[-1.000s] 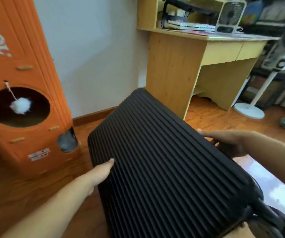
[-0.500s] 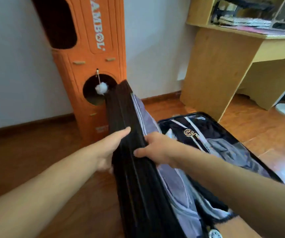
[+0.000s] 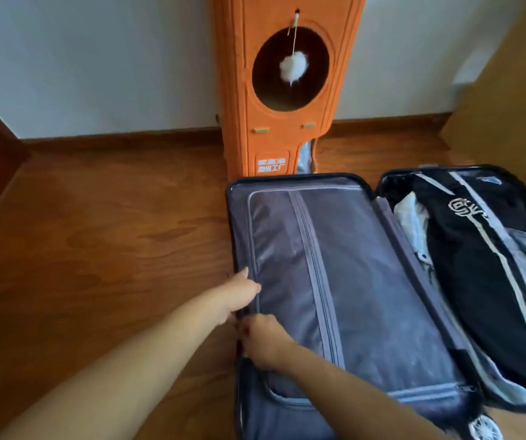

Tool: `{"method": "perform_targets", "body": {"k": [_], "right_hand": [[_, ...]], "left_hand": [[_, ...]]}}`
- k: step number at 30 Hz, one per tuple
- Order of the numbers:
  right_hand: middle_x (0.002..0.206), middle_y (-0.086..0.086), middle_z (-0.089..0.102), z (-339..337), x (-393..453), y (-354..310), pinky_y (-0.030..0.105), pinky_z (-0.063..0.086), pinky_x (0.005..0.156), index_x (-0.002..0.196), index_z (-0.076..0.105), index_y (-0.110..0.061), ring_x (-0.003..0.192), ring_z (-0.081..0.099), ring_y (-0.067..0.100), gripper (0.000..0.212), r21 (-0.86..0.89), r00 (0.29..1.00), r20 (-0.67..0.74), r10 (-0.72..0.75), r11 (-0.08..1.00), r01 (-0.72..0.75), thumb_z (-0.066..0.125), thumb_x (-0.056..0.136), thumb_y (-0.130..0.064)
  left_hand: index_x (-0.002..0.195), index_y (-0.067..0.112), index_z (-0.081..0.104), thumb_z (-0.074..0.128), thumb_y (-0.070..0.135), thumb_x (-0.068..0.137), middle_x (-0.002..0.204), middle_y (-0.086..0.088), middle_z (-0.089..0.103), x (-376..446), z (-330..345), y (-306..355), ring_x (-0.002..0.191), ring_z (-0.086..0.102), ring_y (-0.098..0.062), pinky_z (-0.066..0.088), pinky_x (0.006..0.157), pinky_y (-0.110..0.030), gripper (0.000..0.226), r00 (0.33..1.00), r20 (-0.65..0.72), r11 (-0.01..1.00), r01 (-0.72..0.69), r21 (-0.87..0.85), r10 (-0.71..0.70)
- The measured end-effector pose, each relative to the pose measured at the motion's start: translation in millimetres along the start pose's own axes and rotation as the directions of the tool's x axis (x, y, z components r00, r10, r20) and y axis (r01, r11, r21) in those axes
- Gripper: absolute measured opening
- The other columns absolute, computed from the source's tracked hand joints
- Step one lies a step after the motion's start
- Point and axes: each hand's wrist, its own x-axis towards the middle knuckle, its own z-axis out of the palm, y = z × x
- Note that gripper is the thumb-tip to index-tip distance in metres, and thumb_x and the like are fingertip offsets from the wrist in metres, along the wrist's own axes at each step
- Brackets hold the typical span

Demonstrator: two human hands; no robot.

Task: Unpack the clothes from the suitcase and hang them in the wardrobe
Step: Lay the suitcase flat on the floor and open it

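I see the suitcase (image 3: 350, 281) lying open on the floor (image 3: 96, 249), clothes (image 3: 483, 265) packed in its half at 3 o'clock. Both hands (image 3: 239, 293) (image 3: 263, 339) sit on the lid's rim at 7 o'clock; I can't tell whether either grips it

Soft daylight, moderately bright; sheen on floor (image 3: 96, 236) and suitcase lining (image 3: 350, 265). Wide-angle bending at edges. Slight overall softness, compression blur.

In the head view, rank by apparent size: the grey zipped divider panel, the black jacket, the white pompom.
1. Grey zipped divider panel
2. Black jacket, partly cut off at the frame edge, so its rank is unsure
3. White pompom, clearly smallest
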Motion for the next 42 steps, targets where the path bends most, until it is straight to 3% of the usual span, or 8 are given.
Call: {"method": "perform_targets", "body": {"k": [3, 6, 9, 11, 16, 22, 29, 42], "right_hand": [[0.096, 0.008, 0.068, -26.5, -16.3, 54.1, 0.043, 0.053, 0.076, 0.093, 0.066, -0.017, 0.088, 0.063, 0.034, 0.023, 0.053, 0.927, -0.373, -0.039, 0.997, 0.064, 0.045, 0.086, -0.018], [0.095, 0.014, 0.059, -78.7, -34.8, 146.2, 0.046, 0.049, 0.072, 0.1, 0.065, -0.009, 0.085, 0.056, 0.04, 0.027, -0.039, 0.643, -0.763, 0.068, 0.988, -0.152, 0.051, 0.077, -0.012], [0.13, 0.022, 0.05, -122.3, -54.3, 245.6, 0.052, 0.041, 0.095, 0.135, 0.052, -0.006, 0.114, 0.047, 0.048, 0.05, 0.165, 0.54, -0.702, 0.465, 0.843, -0.511, 0.053, 0.086, -0.015], [0.148, 0.02, 0.039, -133.6, -61.1, 292.9, 0.05, 0.031, 0.108, 0.15, 0.036, -0.01, 0.131, 0.036, 0.046, 0.058, 0.245, 0.558, -0.52, 0.647, 0.738, -0.628, 0.05, 0.097, -0.03], [0.139, 0.022, 0.049, -138.7, -33.9, 310.3, 0.042, 0.031, 0.108, 0.149, 0.036, -0.009, 0.126, 0.044, 0.041, 0.062, 0.199, 0.693, -0.437, 0.573, 0.813, -0.547, 0.047, 0.101, -0.045], [0.12, 0.025, 0.062, -146.6, -8.5, 309.8, 0.042, 0.044, 0.084, 0.131, 0.046, -0.009, 0.11, 0.058, 0.044, 0.039, 0.29, 0.656, -0.478, 0.584, 0.81, -0.51, 0.05, 0.099, -0.031], [0.128, 0.026, 0.057, -138.8, 11.1, 286.1, 0.043, 0.044, 0.097, 0.141, 0.045, -0.016, 0.116, 0.055, 0.045, 0.045, 0.253, 0.636, -0.493, 0.594, 0.797, -0.549, 0.045, 0.096, -0.021], [0.111, 0.022, 0.066, -111.1, 66.7, 201.1, 0.042, 0.045, 0.085, 0.108, 0.057, -0.006, 0.103, 0.061, 0.043, 0.019, 0.107, 0.736, -0.584, 0.342, 0.931, -0.348, 0.051, 0.097, -0.02]], "left_hand": [[0.162, 0.021, 0.014, 0.042, 0.025, 0.107, 0.164, -0.014, 0.028, 17.9, 8.5, -19.6, 0.143, 0.041, -0.032, 0.036, 0.112, -0.027, 0.062, 0.993, -0.095, 0.953, -0.042, 0.3, 0.074], [0.16, 0.029, -0.004, 0.037, 0.016, 0.107, 0.153, -0.026, 0.043, 29.1, 16.5, -48.4, 0.131, 0.053, -0.038, 0.045, 0.102, -0.036, 0.068, 0.991, -0.125, 0.861, 0.015, 0.508, 0.057], [0.157, 0.039, -0.015, 0.039, 0.014, 0.103, 0.14, -0.029, 0.053, 42.8, 27.3, -66.5, 0.119, 0.06, -0.041, 0.05, 0.101, -0.047, 0.079, 0.993, -0.098, 0.699, 0.023, 0.715, 0.068], [0.156, 0.042, -0.02, 0.037, 0.022, 0.101, 0.136, -0.023, 0.057, 61.3, 30.0, -72.9, 0.114, 0.062, -0.038, 0.051, 0.1, -0.048, 0.081, 0.986, -0.146, 0.629, 0.066, 0.775, 0.075], [0.16, 0.042, -0.003, 0.032, 0.025, 0.102, 0.116, -0.004, 0.066, 36.6, 23.9, -46.5, 0.084, 0.059, -0.02, 0.053, 0.076, -0.035, 0.069, 0.927, -0.251, 0.44, 0.109, 0.891, 0.278], [0.16, 0.042, -0.005, 0.03, 0.023, 0.103, 0.093, 0.002, 0.06, 45.7, 19.7, -24.3, 0.074, 0.061, -0.018, 0.051, 0.064, -0.033, 0.069, 0.906, -0.361, 0.55, 0.191, 0.813, 0.22], [0.159, 0.041, -0.009, 0.034, 0.021, 0.105, 0.079, 0.001, 0.062, 49.3, -2.0, -60.8, 0.06, 0.062, -0.015, 0.045, 0.045, -0.027, 0.072, 0.887, -0.402, 0.577, 0.21, 0.789, 0.227], [0.155, 0.053, -0.002, 0.027, 0.022, 0.107, 0.149, -0.006, 0.051, 57.7, -103.7, -91.3, 0.106, 0.062, -0.028, 0.053, 0.094, -0.037, 0.064, 0.882, -0.438, 0.784, 0.145, 0.604, 0.175]]}}
